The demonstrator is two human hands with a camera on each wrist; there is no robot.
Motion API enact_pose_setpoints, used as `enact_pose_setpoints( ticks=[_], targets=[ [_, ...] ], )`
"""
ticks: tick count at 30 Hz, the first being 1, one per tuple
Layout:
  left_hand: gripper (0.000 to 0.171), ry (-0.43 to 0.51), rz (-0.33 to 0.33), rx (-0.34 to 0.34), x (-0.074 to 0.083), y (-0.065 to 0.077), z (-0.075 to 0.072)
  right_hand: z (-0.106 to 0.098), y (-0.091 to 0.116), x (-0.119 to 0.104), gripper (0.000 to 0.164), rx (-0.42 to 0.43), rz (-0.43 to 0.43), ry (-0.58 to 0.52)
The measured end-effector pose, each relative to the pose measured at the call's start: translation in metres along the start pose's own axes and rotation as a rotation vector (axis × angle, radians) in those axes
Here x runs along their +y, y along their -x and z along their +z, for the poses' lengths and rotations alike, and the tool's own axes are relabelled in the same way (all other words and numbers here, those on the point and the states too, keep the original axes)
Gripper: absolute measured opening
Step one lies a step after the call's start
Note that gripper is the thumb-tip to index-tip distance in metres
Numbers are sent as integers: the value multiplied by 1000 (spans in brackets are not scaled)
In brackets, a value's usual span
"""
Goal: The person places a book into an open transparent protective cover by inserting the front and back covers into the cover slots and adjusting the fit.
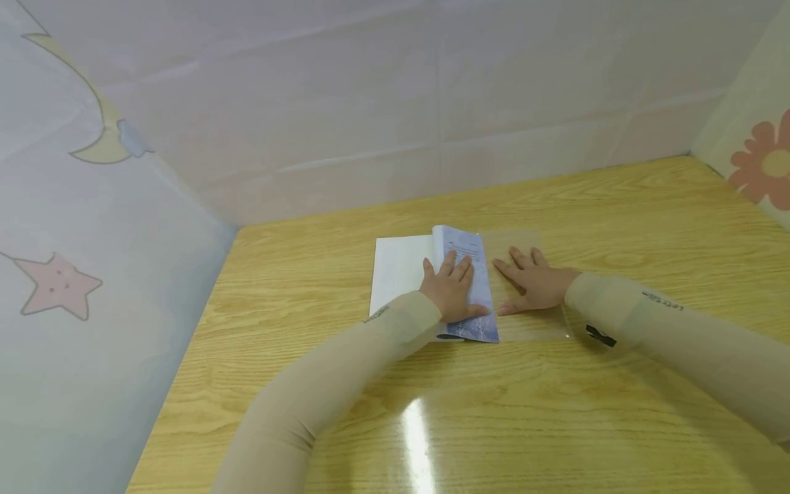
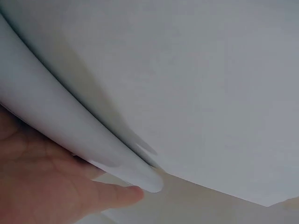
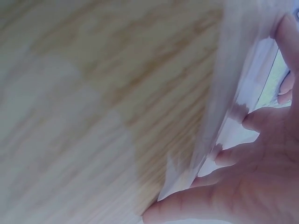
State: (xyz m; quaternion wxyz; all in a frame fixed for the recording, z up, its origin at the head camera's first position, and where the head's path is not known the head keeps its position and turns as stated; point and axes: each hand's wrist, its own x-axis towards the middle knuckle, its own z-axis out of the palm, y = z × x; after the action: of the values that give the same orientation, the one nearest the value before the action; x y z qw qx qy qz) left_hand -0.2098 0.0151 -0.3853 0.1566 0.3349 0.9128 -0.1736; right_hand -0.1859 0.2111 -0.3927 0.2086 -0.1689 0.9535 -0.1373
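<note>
A thin booklet lies open on the table, its white page (image 1: 398,267) to the left and a blue-purple printed cover (image 1: 484,331) curving over to the right. My left hand (image 1: 453,295) presses on the printed cover with fingers spread. The left wrist view shows the curved fold (image 2: 93,135) beside the hand and a broad white page (image 2: 201,93). Just right of the booklet, my right hand (image 1: 535,281) rests spread on a clear plastic sheet (image 1: 546,328). In the right wrist view its fingertips touch the sheet's surface; its edges are hard to make out.
The wood-grain table (image 1: 296,274) extends around the booklet, with a bright light reflection near the front. Behind it hangs a pale wall cover (image 1: 345,103). A printed cloth with a star (image 1: 62,285) stands at the left, and one with a flower (image 1: 768,165) at the right.
</note>
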Motion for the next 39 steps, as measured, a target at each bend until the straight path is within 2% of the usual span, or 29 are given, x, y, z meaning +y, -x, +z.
enact_pose_setpoints(
  ticks=[8,20,27,39],
  targets=[
    [88,-33,-8,-4,3,1,-3,3,-2,5,105,0,2,-6],
    [88,-24,-15,-3,4,0,-1,-2,0,3,107,-23,-5,-50],
    [88,-26,-16,-3,5,3,-4,-7,4,1,110,-47,-20,-67],
    [85,-55,-12,17,5,12,-8,-5,3,-2,109,-37,-13,-56]
  ],
)
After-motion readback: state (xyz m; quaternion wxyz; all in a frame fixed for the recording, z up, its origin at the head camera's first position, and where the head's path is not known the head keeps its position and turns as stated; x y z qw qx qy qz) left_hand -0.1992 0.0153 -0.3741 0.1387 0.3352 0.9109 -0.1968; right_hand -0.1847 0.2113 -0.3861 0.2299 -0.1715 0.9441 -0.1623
